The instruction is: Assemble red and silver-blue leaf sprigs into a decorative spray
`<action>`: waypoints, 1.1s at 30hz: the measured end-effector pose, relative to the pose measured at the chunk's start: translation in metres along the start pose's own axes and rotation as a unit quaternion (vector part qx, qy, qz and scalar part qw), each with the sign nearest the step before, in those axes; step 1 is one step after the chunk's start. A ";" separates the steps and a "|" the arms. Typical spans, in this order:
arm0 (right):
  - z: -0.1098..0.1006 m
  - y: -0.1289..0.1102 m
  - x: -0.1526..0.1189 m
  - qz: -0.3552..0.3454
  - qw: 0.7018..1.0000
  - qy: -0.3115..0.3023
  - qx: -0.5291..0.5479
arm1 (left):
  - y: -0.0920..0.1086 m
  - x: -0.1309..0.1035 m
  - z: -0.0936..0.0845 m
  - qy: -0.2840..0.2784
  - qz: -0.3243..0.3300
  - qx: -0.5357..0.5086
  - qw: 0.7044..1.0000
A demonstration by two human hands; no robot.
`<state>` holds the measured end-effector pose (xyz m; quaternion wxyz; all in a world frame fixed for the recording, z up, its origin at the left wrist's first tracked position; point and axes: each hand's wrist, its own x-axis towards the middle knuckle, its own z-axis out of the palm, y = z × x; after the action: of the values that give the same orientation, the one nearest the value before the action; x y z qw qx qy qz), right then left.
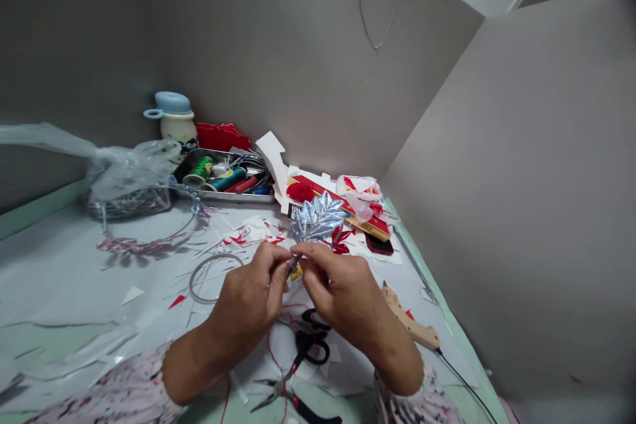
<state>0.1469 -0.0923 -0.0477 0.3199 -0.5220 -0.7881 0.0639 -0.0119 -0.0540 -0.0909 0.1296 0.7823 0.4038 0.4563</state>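
Observation:
A silvery-blue leaf spray point(318, 217) stands upright above my fingertips, its lower end pinched between both hands. My left hand point(256, 288) is closed, thumb and forefinger pressed together at the stem. From the other side my right hand point(348, 288) grips the same stem, forefinger reaching across to meet the left. The stem itself is mostly hidden by the fingers. Below the hands lie black-handled scissors point(312, 346) and pliers point(281, 389) with red-and-black handles. A red thread point(271, 344) trails down between my wrists.
A metal tray point(223, 196) with thread spools stands at the back, beside a lidded bottle point(177, 120) and a plastic bag point(126, 175). A leafy hoop point(149, 238) and a ring point(199, 278) lie left. On the right are a corded wooden-handled tool point(410, 318) and a phone point(379, 244).

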 end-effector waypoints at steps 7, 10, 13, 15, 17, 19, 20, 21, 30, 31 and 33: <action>0.002 0.003 0.003 -0.020 1.000 0.014 -0.013 | 0.001 0.001 -0.001 -0.006 -0.014 -0.015 1.000; 0.002 0.001 0.005 -0.008 1.000 0.005 -0.006 | 0.001 0.001 -0.001 -0.007 -0.016 -0.018 1.000; 0.001 -0.001 0.005 0.003 1.000 -0.007 -0.006 | 0.000 0.001 0.000 -0.006 -0.016 -0.018 1.000; 0.000 0.000 0.004 -0.003 1.000 -0.014 -0.007 | 0.000 0.001 0.000 -0.004 -0.018 -0.017 1.000; 0.001 0.002 0.003 -0.011 1.000 -0.014 -0.004 | 0.000 0.001 0.000 -0.005 -0.022 -0.016 1.000; 0.001 0.005 0.003 -0.023 1.000 -0.010 0.006 | 0.000 0.001 0.000 -0.011 -0.028 -0.020 0.999; 0.002 0.006 0.003 -0.029 0.999 -0.007 0.014 | -0.001 0.001 0.000 -0.014 -0.031 -0.021 0.999; 0.003 0.007 0.003 -0.034 0.999 -0.004 0.020 | -0.001 0.001 0.000 -0.018 -0.035 -0.023 0.999; 0.008 0.009 0.008 0.016 0.999 -0.003 0.048 | 0.000 0.000 -0.001 -0.049 -0.060 -0.074 0.994; 0.008 0.009 0.008 0.024 0.998 -0.004 0.060 | 0.001 0.000 -0.001 -0.055 -0.066 -0.085 0.993; 0.009 0.010 0.008 0.035 0.997 -0.005 0.075 | 0.002 0.001 -0.004 -0.067 -0.089 -0.102 0.989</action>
<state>0.1476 -0.0786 -0.0554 0.3517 -0.5233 -0.7641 0.1361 -0.0136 -0.0551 -0.0867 0.2754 0.7551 0.4132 0.4281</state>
